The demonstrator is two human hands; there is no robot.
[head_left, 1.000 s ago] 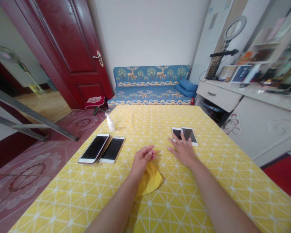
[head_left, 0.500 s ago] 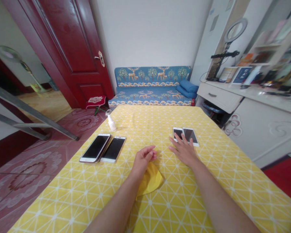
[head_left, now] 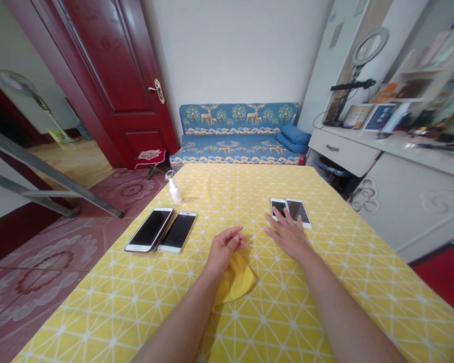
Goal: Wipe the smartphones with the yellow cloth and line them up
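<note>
My right hand (head_left: 287, 233) is spread, its fingertips over the lower part of a small white phone (head_left: 279, 205) and at the edge of a second white phone (head_left: 298, 210) beside it. My left hand (head_left: 226, 246) has its fingers curled together, resting on its side at the middle of the table; whether it grips anything is hidden. Under its wrist lies a plain yellow cloth (head_left: 237, 282). To the left, a large white phone (head_left: 151, 229) in a dark case lies against another phone (head_left: 177, 232), both with dark screens. Behind them stands a white spray bottle (head_left: 175, 192).
A yellow patterned cloth covers the table (head_left: 249, 186). Beyond its far edge is a blue sofa (head_left: 227, 143). At the right stands a white cabinet (head_left: 342, 151) with a ring light (head_left: 371, 48); a red door (head_left: 113, 60) and small stool (head_left: 150, 156) are at the left.
</note>
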